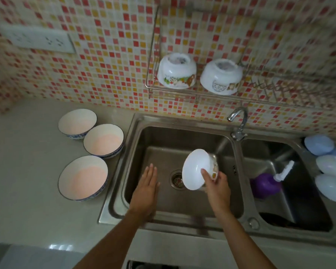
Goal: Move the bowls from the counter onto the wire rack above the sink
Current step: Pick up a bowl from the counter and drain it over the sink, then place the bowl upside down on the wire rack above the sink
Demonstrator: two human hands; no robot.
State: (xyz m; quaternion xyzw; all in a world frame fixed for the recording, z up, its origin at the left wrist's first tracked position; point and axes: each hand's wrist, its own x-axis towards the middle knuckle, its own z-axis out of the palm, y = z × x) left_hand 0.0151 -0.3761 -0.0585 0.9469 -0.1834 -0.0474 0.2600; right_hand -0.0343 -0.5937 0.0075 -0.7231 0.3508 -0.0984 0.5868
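Steel sink (pixel 136 121): right hand (pixel 217 186) grips tilted white cartoon-printed bowl (pixel 196 169); left hand (pixel 146 188) flat, empty.

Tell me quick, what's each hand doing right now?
Left hand: open, flat, holding nothing.
Right hand: closed on a white bowl over the sink.

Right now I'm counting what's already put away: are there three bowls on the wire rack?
No, the wire rack holds only two upside-down bowls, the left rack bowl and the right rack bowl.
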